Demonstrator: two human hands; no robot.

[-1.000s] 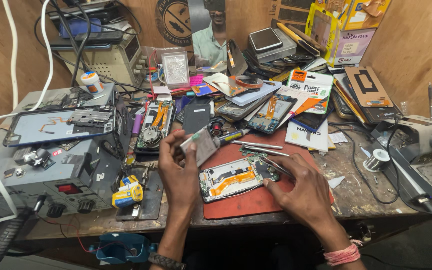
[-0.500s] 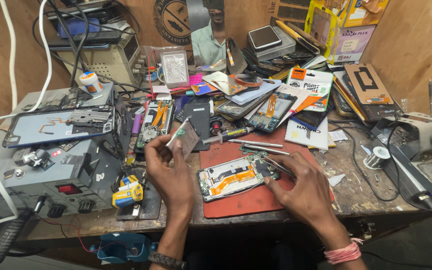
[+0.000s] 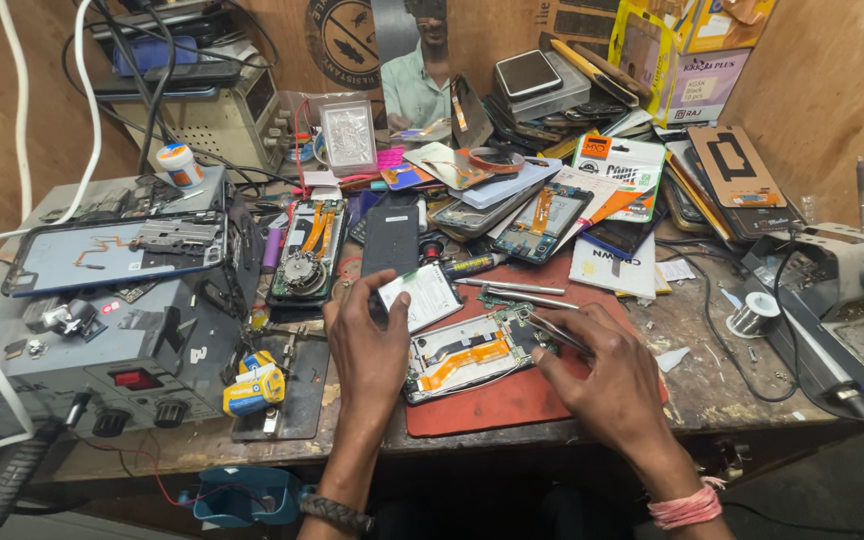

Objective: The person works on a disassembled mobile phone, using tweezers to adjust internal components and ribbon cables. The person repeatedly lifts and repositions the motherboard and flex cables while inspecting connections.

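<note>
An opened phone (image 3: 474, 352) with an orange flex strip lies on a red mat (image 3: 512, 400) at the bench's front. My left hand (image 3: 367, 345) holds a flat white rectangular part (image 3: 422, 297) with a green tab just above the phone's left end. My right hand (image 3: 607, 380) grips metal tweezers (image 3: 552, 333) whose tips rest on the phone's upper right corner. A wrist of that hand wears a pink band.
A grey power unit (image 3: 102, 340) with an open phone on top stands at left. Several dismantled phones, screens and packets crowd the back. Loose tweezers (image 3: 512, 290) lie behind the mat. A solder spool (image 3: 752, 317) and soldering stand (image 3: 842, 270) sit at right.
My left hand has carried the white part from up over the dark phone down to the mat beside the opened phone. My right hand with the tweezers has stayed on the phone.
</note>
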